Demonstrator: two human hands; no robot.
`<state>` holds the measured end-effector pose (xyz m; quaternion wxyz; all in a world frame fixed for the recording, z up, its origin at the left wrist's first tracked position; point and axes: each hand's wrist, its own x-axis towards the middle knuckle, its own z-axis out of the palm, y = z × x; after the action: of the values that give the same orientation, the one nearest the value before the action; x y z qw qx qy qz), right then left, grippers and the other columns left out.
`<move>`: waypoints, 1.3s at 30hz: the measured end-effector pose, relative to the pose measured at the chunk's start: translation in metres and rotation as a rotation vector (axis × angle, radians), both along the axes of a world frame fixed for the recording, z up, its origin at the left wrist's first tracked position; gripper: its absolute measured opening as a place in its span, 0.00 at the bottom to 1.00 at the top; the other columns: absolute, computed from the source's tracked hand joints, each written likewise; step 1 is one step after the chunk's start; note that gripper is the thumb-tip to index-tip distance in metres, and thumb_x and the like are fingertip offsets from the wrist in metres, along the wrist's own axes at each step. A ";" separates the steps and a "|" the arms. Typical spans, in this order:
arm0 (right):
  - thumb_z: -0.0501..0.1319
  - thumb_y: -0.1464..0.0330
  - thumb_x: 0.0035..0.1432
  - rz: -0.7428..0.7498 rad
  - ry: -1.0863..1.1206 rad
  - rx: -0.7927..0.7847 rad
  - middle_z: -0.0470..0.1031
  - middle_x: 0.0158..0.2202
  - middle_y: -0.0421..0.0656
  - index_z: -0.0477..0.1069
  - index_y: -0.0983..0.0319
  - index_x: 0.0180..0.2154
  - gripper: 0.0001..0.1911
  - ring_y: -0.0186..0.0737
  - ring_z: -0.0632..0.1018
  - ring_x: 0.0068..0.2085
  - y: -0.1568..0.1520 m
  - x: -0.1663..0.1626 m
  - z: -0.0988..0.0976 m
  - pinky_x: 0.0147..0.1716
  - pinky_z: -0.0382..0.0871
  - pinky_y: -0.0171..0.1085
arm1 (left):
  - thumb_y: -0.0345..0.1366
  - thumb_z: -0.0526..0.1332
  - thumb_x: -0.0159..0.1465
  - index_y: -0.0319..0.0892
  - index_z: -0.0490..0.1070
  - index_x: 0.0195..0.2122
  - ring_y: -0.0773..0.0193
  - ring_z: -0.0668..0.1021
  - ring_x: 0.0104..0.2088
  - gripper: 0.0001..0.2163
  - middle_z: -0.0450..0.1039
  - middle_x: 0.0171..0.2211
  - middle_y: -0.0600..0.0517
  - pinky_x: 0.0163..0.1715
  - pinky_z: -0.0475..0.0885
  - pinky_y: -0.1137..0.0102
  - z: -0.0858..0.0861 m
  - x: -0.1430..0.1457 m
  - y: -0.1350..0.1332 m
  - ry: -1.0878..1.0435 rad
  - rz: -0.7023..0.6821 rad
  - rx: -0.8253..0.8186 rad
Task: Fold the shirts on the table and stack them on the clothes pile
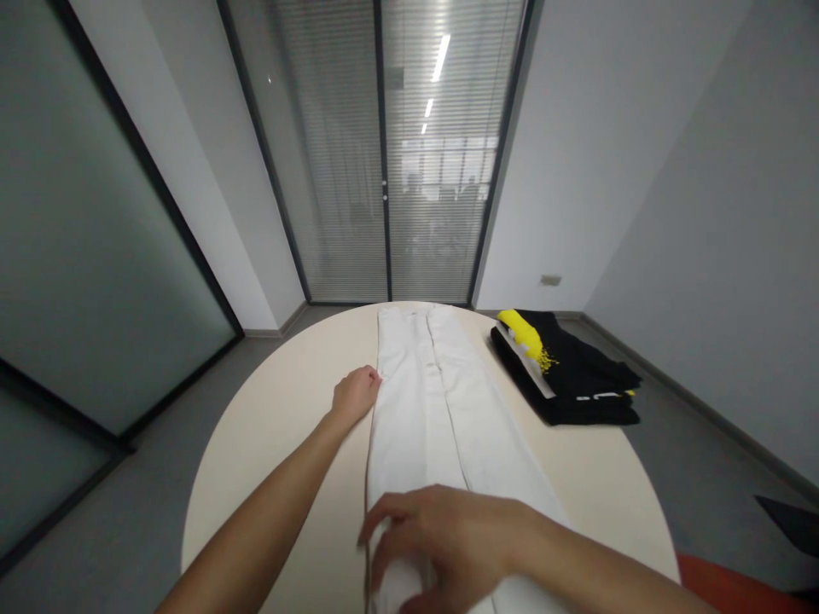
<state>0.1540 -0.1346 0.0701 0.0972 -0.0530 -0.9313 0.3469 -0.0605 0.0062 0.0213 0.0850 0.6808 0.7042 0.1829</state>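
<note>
A pair of white trousers lies lengthwise over the middle of the round table, the two legs side by side and a seam line running down between them. Its far end reaches the back edge of the table. My left hand is closed on the left edge of the trousers, toward the far end. Nearer to me, my right hand hovers over or rests lightly on the cloth, slightly blurred. Its fingers are curved and spread, pointing left to the same edge; whether they touch the cloth I cannot tell.
A stack of folded black clothes with a yellow print sits on the right of the pale round table. Something red shows at the lower right. Glass panels with blinds stand behind the table.
</note>
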 end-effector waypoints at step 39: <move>0.71 0.69 0.47 -0.071 -0.452 -0.833 0.78 0.30 0.38 0.82 0.63 0.43 0.18 0.28 0.77 0.31 0.030 0.070 -0.014 0.31 0.68 0.24 | 0.42 0.58 0.67 0.46 0.77 0.38 0.57 0.80 0.39 0.09 0.80 0.40 0.51 0.34 0.68 0.68 -0.012 -0.002 0.001 -0.056 0.107 0.041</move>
<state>0.2237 -0.1047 0.0563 -0.1255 -0.1934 -0.7083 0.6672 -0.0629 0.0077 0.0096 0.0808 0.6385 0.7329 0.2206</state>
